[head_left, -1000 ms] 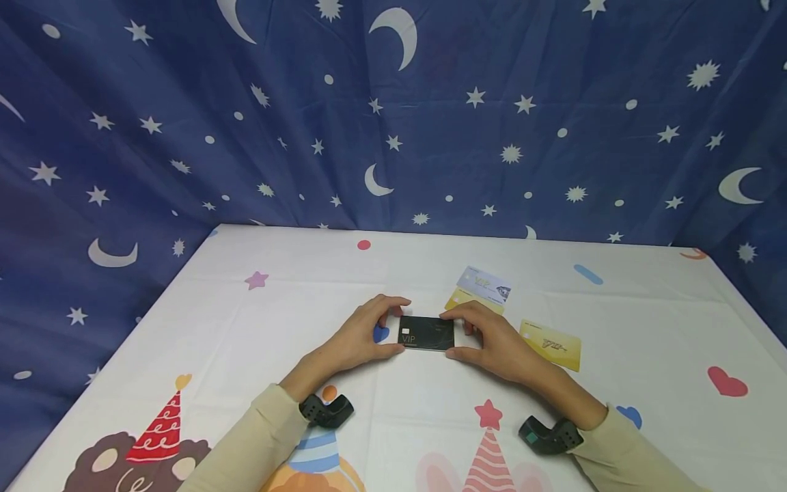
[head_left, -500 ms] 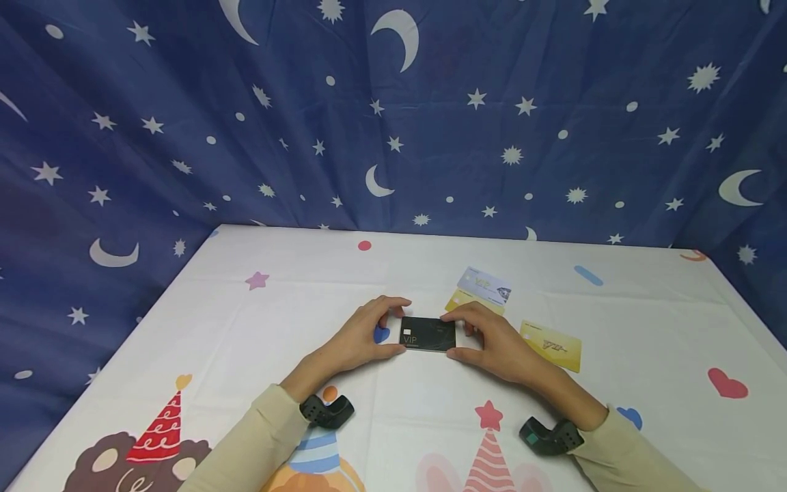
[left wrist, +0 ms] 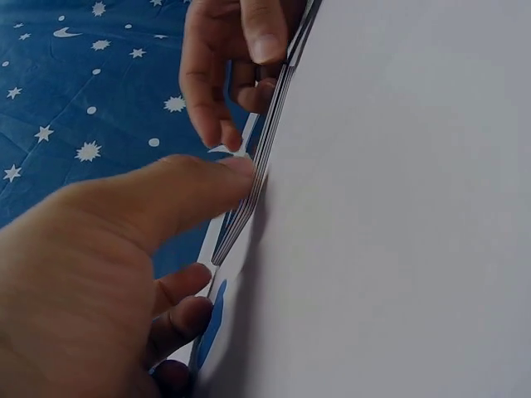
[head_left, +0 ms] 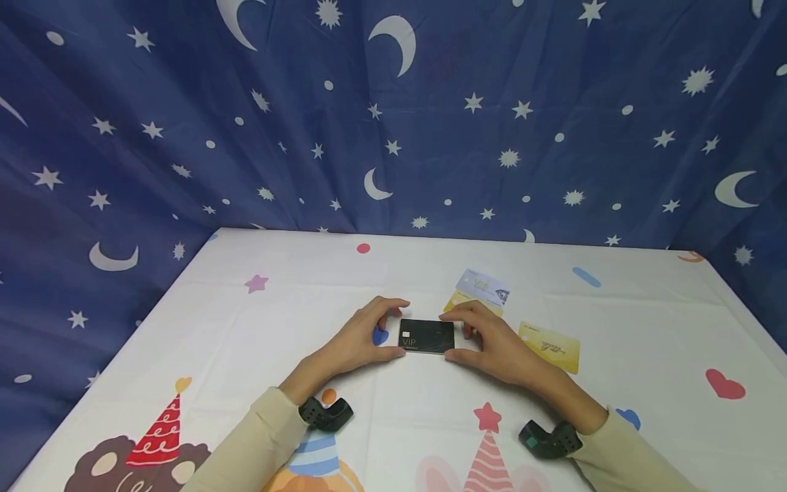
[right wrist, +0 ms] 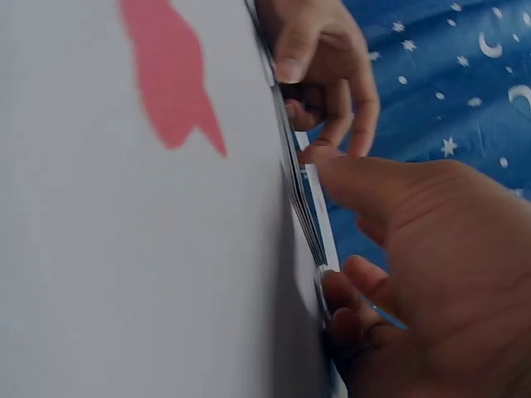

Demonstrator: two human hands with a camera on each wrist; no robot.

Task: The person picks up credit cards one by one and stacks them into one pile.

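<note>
A black VIP card (head_left: 427, 337) lies on top of a small stack of cards on the tablecloth, long side toward me. Layered edges of the stack (left wrist: 264, 137) show in the left wrist view. My left hand (head_left: 359, 336) holds the stack's left end, thumb at the near corner and curled fingers by the far corner. At the right end my right hand (head_left: 503, 347) grips likewise, its index finger at the far corner and its thumb at the near one. In the right wrist view the stack's edges (right wrist: 300, 191) run between both hands.
Behind the right hand a silvery VIP card (head_left: 482, 285) overlaps a yellow card (head_left: 456, 299). Another yellow card (head_left: 556, 346) lies beyond the right wrist. The white tablecloth (head_left: 307, 273) carries printed shapes. A blue star-patterned curtain (head_left: 295, 82) hangs behind the table.
</note>
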